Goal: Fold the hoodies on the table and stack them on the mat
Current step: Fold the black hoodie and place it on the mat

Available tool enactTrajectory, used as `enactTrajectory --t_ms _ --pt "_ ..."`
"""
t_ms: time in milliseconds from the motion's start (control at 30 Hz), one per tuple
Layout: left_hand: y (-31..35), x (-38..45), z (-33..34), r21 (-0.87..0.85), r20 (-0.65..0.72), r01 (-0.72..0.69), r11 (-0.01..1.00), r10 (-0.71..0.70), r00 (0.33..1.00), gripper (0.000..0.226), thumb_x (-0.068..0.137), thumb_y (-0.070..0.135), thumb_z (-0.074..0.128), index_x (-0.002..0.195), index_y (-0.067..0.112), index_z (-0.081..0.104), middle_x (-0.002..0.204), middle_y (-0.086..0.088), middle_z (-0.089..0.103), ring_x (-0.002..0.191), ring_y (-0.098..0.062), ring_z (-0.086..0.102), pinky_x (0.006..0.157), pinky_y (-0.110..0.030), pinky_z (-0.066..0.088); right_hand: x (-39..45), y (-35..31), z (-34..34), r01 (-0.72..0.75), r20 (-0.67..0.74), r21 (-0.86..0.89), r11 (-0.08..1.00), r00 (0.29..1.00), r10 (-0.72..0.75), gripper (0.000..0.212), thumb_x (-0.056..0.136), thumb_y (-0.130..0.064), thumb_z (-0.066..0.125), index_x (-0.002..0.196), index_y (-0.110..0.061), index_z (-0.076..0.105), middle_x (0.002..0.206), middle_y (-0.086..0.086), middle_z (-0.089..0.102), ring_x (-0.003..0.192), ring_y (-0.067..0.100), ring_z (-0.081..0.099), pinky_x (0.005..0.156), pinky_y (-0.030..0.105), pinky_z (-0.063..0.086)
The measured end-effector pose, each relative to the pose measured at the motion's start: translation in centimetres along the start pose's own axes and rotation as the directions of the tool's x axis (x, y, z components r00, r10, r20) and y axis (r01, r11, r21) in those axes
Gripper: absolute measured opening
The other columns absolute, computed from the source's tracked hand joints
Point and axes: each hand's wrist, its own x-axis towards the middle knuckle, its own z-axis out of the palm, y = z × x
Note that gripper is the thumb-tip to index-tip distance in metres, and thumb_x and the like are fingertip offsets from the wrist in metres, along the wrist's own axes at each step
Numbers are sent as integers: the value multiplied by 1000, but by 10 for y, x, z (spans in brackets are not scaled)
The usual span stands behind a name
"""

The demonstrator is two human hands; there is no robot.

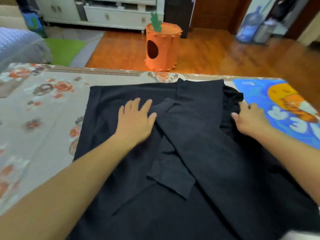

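Midway through folding, the left hand (136,118) presses flat on the hoodie (173,153) while the right hand (249,118) grips its edge beside the mat (259,94) at the bench's (34,118) right edge; next, probably fold that side inward.

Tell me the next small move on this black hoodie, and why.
Probably lift the right edge and fold it inward over the middle. The left hand lies flat on the black hoodie, a sleeve already lies folded across it, and the right hand grips the bunched edge beside the blue mat.

Single head view, close above table (43,101), facing forward and down.
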Motion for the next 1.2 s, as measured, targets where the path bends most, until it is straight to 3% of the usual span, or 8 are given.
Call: enactTrajectory --t_ms 133,233,333,500,633,800,900,1200 --pt "4 -133 0 -38 4 -113 993 113 994 64 100 64 11 160 44 8 170 0 1 156 -27 -3 126 -52 2 -82 -16 19 476 -161 43 878 871 -464 63 98 -47 40 151 -14 42 157 20 33 143 44 29 118 55 26" --pt "-9 -199 19 80 114 -234 969 225 968 62 101 66 6 159 47 0 171 1 5 157 -24 -5 125 -50 5 -136 -19 37 639 177 -87 764 764 -620 75 95 -69 0 160 -32 10 168 1 3 155 28 0 124 49 11" --pt "-12 -208 25 134 166 -243 961 220 961 62 102 65 8 160 45 0 170 -1 8 157 -26 -2 126 -49 8 -146 -19 42 606 270 -69 793 776 -570 92 78 -77 -26 158 -38 -4 167 -7 -10 153 20 -13 124 41 -3" --pt "-16 -239 10 97 204 -467 879 441 874 62 103 66 19 160 44 11 171 1 0 157 -25 -8 126 -48 5 -197 -3 28 691 92 20 722 718 -690 65 100 -63 16 155 -31 31 166 -2 18 154 25 9 125 46 12" --pt "-33 -262 2 96 317 -611 786 558 767 76 96 79 25 160 44 4 170 3 3 157 -22 -8 124 -50 1 -230 45 38 714 167 -18 700 693 -702 63 102 -64 8 157 -36 20 167 -5 10 155 18 1 124 42 7" --pt "-7 -265 -5 186 217 -648 738 612 760 68 100 68 36 152 26 44 139 -2 50 128 -26 49 109 -45 40 -237 48 41 666 132 8 746 739 -661 64 102 -60 13 155 -30 32 165 -3 22 154 19 11 124 40 9" --pt "15 -270 -4 167 161 -714 680 696 700 53 103 55 43 142 20 54 126 0 57 110 -22 57 90 -39 50 -244 51 41 645 95 84 760 754 -650 65 101 -61 16 152 -29 40 162 -5 28 153 16 14 125 40 13" --pt "40 -259 -14 218 304 -640 736 572 762 42 76 14 76 113 23 56 106 3 56 83 -19 56 65 -35 54 -265 78 26 752 212 180 634 600 -772 81 89 -82 35 156 -38 24 166 -17 5 152 4 -8 126 36 3"
